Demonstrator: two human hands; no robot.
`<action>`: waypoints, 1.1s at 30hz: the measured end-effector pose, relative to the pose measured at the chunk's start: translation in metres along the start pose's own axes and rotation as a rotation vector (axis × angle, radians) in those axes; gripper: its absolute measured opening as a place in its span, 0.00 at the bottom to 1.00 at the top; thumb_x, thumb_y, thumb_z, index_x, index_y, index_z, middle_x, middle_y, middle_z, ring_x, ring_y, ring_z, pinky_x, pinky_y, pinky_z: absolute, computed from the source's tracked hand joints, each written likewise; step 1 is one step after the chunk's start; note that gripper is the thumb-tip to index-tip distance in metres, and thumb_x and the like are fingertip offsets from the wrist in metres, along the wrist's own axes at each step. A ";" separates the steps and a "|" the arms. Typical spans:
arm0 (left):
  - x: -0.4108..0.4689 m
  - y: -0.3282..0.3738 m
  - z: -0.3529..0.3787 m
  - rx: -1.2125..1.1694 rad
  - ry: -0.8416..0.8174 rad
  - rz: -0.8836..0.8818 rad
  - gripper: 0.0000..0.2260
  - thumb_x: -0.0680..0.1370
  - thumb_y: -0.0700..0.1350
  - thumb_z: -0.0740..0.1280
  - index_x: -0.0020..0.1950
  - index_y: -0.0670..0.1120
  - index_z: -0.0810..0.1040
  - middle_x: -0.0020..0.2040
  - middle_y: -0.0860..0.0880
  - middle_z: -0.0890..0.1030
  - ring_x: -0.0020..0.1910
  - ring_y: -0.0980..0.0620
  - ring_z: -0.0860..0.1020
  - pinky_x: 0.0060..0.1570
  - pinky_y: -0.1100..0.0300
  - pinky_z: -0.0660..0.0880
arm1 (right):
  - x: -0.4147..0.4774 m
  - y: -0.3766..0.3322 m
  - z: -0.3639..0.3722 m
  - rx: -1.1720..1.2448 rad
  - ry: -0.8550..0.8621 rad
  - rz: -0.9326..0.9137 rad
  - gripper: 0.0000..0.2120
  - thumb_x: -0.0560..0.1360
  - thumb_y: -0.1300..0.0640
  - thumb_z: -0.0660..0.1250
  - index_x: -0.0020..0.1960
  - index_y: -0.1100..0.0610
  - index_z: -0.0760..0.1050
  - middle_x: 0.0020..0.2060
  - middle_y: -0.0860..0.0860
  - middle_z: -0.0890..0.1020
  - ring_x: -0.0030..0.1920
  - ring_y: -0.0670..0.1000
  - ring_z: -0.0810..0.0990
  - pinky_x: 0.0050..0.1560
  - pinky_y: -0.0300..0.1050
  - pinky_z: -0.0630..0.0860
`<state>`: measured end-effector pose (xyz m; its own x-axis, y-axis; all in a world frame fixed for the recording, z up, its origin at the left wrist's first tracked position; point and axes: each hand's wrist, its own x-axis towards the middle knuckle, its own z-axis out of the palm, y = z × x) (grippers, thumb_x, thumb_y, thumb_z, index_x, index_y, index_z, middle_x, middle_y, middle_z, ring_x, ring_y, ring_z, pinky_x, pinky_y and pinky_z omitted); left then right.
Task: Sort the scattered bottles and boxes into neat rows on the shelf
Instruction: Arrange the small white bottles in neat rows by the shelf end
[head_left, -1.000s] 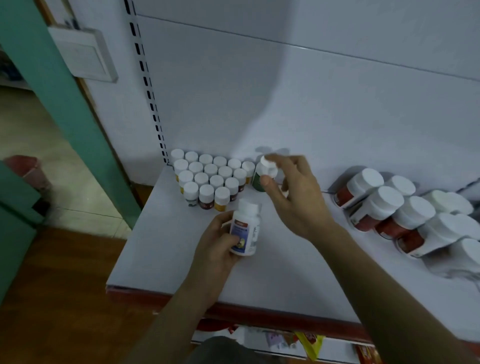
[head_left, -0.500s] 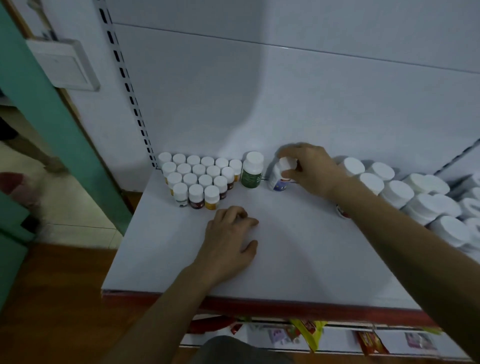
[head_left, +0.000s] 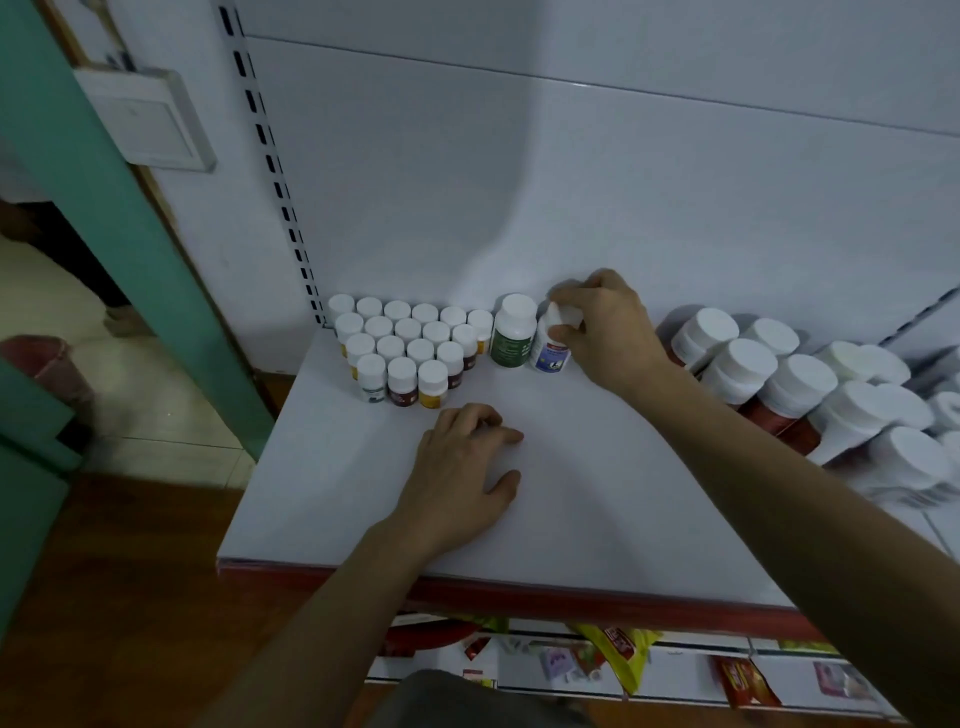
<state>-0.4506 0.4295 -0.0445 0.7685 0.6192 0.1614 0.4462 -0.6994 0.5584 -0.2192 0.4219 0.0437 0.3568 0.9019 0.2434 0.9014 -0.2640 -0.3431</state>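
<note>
A green door frame (head_left: 130, 260) stands at left; a white switch plate (head_left: 148, 122) hangs beside it; wooden floor (head_left: 104, 571) lies below.

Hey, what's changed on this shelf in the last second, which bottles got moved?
The right hand stood the green-label bottle beside the small bottles and let go. The blue-label bottle passed from the left hand to the right, which grips it next to the green one. The left hand rests empty on the shelf. Small bottles and the jars at right stayed put.
</note>
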 end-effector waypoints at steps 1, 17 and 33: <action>0.000 0.000 0.000 -0.001 0.000 -0.002 0.20 0.78 0.53 0.69 0.70 0.53 0.77 0.68 0.53 0.69 0.68 0.52 0.64 0.64 0.55 0.65 | 0.000 -0.001 0.001 0.005 0.007 0.008 0.19 0.75 0.61 0.74 0.65 0.56 0.80 0.56 0.59 0.74 0.47 0.63 0.80 0.56 0.50 0.77; 0.043 0.043 0.006 -0.178 -0.063 0.030 0.18 0.79 0.47 0.69 0.69 0.51 0.75 0.62 0.51 0.74 0.62 0.51 0.73 0.62 0.51 0.72 | -0.091 0.061 -0.088 -0.340 0.275 0.250 0.19 0.77 0.44 0.69 0.65 0.49 0.74 0.62 0.53 0.80 0.64 0.63 0.69 0.56 0.60 0.67; 0.157 0.168 0.089 -0.821 0.321 -0.176 0.18 0.72 0.41 0.77 0.56 0.55 0.76 0.49 0.57 0.84 0.49 0.57 0.83 0.49 0.57 0.79 | -0.180 0.138 -0.164 0.128 0.352 0.211 0.16 0.83 0.45 0.62 0.67 0.51 0.74 0.56 0.54 0.75 0.46 0.51 0.77 0.49 0.45 0.73</action>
<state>-0.2139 0.3776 0.0023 0.4998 0.8494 0.1694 -0.0172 -0.1858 0.9824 -0.1192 0.1668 0.1009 0.6118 0.6553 0.4430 0.7701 -0.3656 -0.5228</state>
